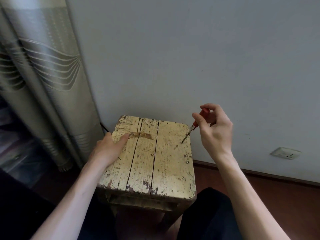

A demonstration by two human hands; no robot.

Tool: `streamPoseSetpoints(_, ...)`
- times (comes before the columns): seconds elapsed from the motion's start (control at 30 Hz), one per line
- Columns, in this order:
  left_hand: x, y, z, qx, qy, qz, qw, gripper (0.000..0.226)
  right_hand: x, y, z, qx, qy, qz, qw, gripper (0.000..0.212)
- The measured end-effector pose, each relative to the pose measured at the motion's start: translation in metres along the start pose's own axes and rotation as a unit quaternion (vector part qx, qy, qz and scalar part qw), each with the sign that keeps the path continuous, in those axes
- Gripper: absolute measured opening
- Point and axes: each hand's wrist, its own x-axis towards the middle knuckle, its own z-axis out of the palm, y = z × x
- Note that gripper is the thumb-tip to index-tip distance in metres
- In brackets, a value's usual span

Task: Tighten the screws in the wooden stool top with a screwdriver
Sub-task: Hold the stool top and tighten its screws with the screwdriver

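Observation:
A worn wooden stool top (166,163) with peeling cream paint fills the middle of the view. My right hand (214,130) pinches the red handle of a small screwdriver (190,129), which slants down to the left. Its tip sits on a screw (182,142) near the far right of the top. Two more screws (187,161) (183,178) lie along the right edge. My left hand (110,148) grips the stool's left edge, thumb flat on the top and fingers hidden over the side.
A grey wall (190,58) stands right behind the stool. A patterned curtain (43,84) hangs at the left. A white wall socket (285,153) sits low on the right, above a dark skirting board and reddish floor (277,196). My dark-clothed knees flank the stool.

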Motion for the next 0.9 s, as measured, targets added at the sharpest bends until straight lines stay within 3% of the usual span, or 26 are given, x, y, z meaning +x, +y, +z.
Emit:
streamPoseSetpoints(0.17,-0.002,0.001,-0.002,-0.008,0.001,0.003,1.0,0.105,-0.007,-0.005,0.005,-0.016,0.032,-0.001,0.999,0.032)
streamPoseSetpoints(0.4,-0.005,0.002,-0.001,-0.004,0.007,0.007,1.0,0.106,0.002,-0.01,-0.022,-0.088,-0.14,-0.039,0.986,0.039)
streamPoseSetpoints(0.6,-0.004,0.002,0.0,-0.002,0.005,0.009,1.0,0.107,0.011,-0.014,-0.027,0.033,-0.232,-0.001,0.972,0.043)
streamPoseSetpoints(0.9,-0.001,0.001,0.0,0.003,0.009,0.013,1.0,0.105,0.011,-0.01,-0.012,0.027,-0.123,-0.004,0.992,0.031)
